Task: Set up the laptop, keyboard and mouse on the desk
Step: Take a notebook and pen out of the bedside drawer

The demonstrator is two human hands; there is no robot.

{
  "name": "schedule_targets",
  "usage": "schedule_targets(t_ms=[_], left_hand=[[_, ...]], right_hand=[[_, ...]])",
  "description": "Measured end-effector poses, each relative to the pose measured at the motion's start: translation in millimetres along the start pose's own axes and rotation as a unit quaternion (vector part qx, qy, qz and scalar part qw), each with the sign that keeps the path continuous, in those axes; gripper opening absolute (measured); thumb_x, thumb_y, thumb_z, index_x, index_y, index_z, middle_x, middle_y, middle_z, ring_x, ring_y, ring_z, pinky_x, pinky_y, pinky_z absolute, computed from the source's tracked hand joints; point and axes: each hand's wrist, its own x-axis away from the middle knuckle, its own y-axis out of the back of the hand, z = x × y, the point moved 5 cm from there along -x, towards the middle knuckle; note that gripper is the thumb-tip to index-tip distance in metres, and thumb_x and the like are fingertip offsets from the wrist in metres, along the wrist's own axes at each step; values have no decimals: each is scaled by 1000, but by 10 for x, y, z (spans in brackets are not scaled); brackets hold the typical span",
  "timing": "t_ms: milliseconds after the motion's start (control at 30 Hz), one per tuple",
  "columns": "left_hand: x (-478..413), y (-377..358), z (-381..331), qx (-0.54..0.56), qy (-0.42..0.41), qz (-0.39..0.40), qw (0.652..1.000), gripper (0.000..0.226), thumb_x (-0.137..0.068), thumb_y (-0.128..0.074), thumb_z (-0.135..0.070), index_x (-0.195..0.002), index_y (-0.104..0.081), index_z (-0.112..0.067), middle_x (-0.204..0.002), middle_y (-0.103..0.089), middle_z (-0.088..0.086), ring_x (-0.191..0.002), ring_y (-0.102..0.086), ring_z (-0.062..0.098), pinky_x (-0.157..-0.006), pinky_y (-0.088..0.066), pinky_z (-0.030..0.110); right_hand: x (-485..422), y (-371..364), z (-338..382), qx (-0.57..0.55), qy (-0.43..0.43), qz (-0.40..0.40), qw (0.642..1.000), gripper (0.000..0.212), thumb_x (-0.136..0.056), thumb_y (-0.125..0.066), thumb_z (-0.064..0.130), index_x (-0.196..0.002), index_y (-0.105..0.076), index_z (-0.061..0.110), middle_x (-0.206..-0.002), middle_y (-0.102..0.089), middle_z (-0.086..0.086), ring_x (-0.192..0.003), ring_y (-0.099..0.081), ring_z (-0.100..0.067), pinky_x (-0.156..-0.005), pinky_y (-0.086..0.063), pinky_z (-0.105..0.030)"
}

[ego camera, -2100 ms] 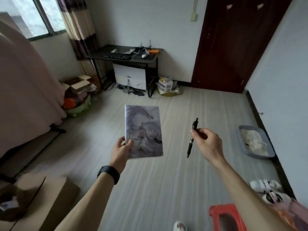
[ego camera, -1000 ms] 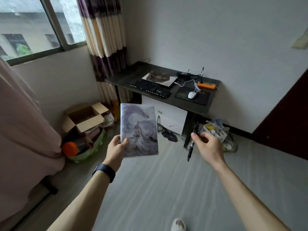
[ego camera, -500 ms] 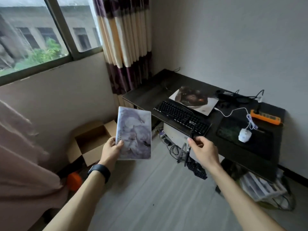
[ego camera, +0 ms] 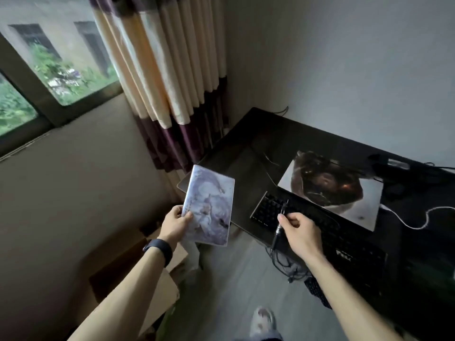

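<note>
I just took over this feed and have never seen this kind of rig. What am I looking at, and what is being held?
There is no machine: one wide camera sits on a person's head, looking down at their bare hands. The left hand holds a thin notebook with a pale purple illustrated cover. The right hand pinches a slim black pen. On the dark desk lie a black keyboard, a closed laptop with a dark picture on its pale lid and a white cable.

A home room: curtained window (ego camera: pixel 61 70), dark desk (ego camera: pixel 246 143), cardboard boxes (ego camera: pixel 157 291).
</note>
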Motion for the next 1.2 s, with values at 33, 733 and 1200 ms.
schedule_targets(t_ms=[33, 733, 1200], left_hand=[[-237, -34, -52, -16, 4, 11, 1000, 3, -92, -62, -17, -94, -62, -19, -97, -70, 9, -79, -66, 19, -73, -56, 37], [-3276, -1044, -153, -391, 1, 162, 906, 40, -92, -58, -34, -127, -51, -14, -117, -62, 17, -108, -58, 39, -84, -45, 37], [-3071, -1337, -181, -565, -235, 201, 765, 88, -81, -45, -2, -155, -12, -36, -161, -12, 9, -142, -23, 33, -111, -30, 47]], right_hand=[[-199, -95, 60, 0, -9, 1, 1000, 20, -91, -68, 41, -83, -67, 23, -76, -65, 14, -82, -64, -18, -77, -46, -31], [-2685, -1891, -105, 120, -251, 2, 961, 32, -93, -65, 44, -104, -71, 14, -102, -74, -11, -104, -66, -32, -80, -46, -30], [-2635, -1936, -20, 141, -278, -21, 950, 41, -88, -70, 46, -109, -61, 12, -107, -71, -13, -105, -66, -33, -82, -50, -36]])
